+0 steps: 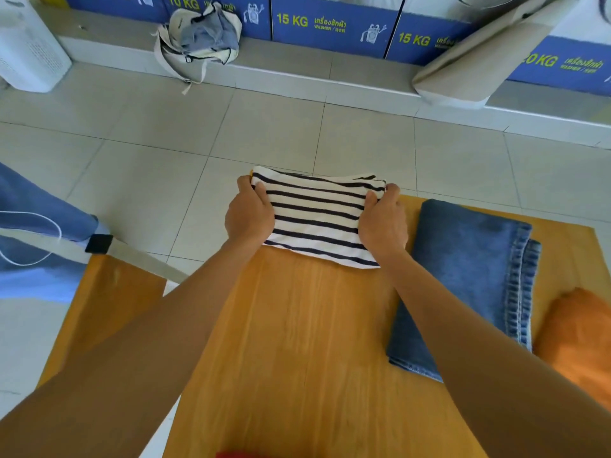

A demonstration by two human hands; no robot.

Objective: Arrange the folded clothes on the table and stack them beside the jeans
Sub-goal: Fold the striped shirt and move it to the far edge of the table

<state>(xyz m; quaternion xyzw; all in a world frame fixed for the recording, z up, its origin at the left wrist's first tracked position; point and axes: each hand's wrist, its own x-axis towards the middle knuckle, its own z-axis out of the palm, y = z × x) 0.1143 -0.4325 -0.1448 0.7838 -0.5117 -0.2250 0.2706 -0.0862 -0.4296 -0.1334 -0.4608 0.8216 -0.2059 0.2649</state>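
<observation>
A folded white shirt with dark stripes lies at the far edge of the wooden table, its far end reaching past that edge. My left hand grips its left side and my right hand grips its right side. Folded blue jeans lie on the table just right of the shirt, close to my right forearm.
An orange cloth sits at the table's right edge beyond the jeans. Something red shows at the near edge. Blue fabric lies on a surface to the left. A tote bag rests on the ledge by the washers.
</observation>
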